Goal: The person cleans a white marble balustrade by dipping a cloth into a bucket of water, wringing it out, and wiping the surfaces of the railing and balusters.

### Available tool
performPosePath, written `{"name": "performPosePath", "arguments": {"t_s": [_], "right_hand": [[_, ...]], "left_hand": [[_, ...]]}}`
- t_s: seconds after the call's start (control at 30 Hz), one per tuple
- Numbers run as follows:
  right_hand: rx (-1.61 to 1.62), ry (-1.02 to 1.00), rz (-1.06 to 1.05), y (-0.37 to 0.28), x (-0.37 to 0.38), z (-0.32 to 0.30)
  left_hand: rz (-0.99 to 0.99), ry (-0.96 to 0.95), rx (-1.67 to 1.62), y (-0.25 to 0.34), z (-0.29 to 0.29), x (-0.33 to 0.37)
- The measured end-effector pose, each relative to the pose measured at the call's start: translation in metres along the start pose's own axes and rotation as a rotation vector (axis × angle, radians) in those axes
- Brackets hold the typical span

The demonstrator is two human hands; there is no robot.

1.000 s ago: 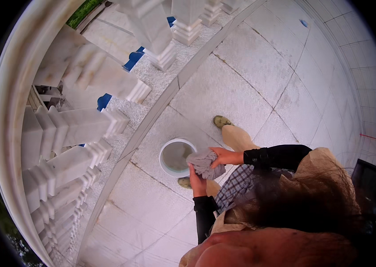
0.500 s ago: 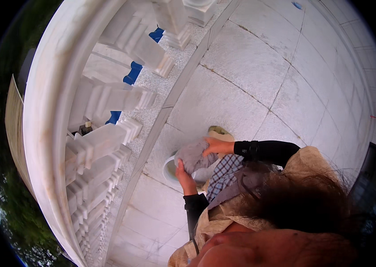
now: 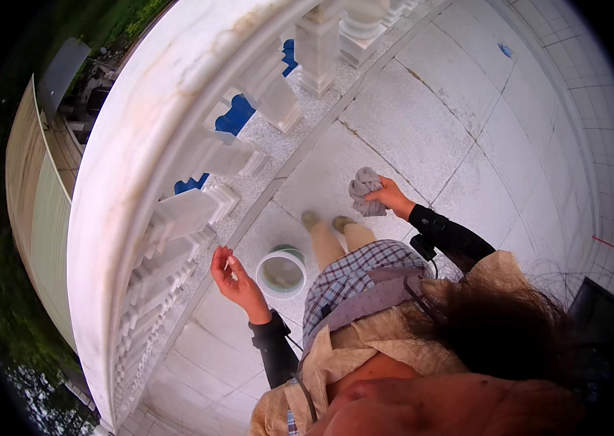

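Observation:
A bunched grey cloth (image 3: 368, 192) is gripped in my right hand (image 3: 391, 196), held out over the tiled floor ahead of my feet. My left hand (image 3: 237, 280) is raised beside the balustrade with nothing in it, its fingers bent but apart. Between that hand and my legs stands a white bucket (image 3: 260, 261) on the floor, with cloudy liquid (image 3: 282, 275) inside. Neither hand touches the bucket.
Along my left runs a pale marble balustrade with a broad curved handrail (image 3: 114, 174) and several balusters (image 3: 245, 161). Blue material (image 3: 235, 115) shows through its gaps. Large pale tiles (image 3: 423, 131) cover the floor. A small blue scrap (image 3: 505, 50) lies far off at the right.
My hands have moved apart from over the bucket. The left let go of the cloth and went left toward the balustrade; the right carried the cloth forward and right. I stand more upright.

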State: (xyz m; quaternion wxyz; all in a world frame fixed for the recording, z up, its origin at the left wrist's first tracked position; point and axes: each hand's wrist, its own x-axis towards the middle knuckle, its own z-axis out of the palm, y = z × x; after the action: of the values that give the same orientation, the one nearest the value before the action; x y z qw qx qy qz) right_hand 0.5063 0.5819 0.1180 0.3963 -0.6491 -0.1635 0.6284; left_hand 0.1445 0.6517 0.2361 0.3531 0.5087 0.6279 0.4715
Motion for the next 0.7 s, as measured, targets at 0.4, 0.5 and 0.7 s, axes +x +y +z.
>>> {"name": "performPosePath", "arguments": {"t_s": [0.4, 0.5, 0.7], "right_hand": [[-0.177, 0.384, -0.763, -0.271, -0.122, 0.022], [-0.213, 0.501, -1.087, -0.331, -0.175, 0.022], [-0.799, 0.594, -0.923, -0.414, -0.197, 0.073]], "left_hand": [[0.775, 0.699, 0.794, 0.132, -0.194, 0.112], [0.805, 0.696, 0.86, 0.158, -0.227, 0.124], [0.446, 0.519, 0.813, 0.167, -0.263, 0.112]]}}
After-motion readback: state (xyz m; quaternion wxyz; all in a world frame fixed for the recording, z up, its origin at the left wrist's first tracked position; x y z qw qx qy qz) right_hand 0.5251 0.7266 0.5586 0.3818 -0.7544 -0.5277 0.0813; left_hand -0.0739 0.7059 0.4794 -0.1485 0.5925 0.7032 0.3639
